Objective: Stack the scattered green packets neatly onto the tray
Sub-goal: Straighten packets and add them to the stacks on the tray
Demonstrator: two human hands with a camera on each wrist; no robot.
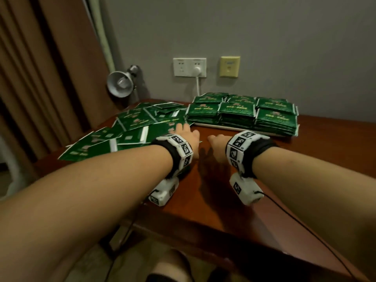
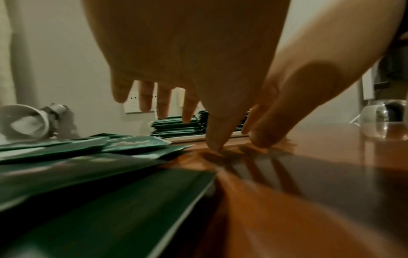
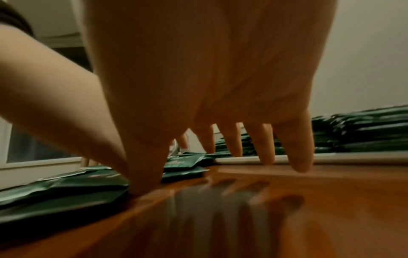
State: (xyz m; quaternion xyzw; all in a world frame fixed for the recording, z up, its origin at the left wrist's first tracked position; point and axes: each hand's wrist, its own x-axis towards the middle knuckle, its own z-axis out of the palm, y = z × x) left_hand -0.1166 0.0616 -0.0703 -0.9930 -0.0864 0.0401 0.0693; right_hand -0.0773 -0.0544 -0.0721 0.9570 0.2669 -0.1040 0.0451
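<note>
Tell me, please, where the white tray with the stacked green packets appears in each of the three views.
Head: the tray lies at the far centre-right of the table, under the stacked packets.
Left wrist: the tray is a pale strip at centre, behind the left hand's fingers.
Right wrist: the tray runs along the right edge at mid-height.
Shared landmark: the scattered packets, left of the tray in every view.

Lighting is dim and warm throughout, with soft hand shadows and streaked finger reflections on the glossy reddish-brown wooden table (image 1: pixel 205 192), wide-angle bending at the head view's edges, and heavy motion blur across the near foreground of both wrist views.
</note>
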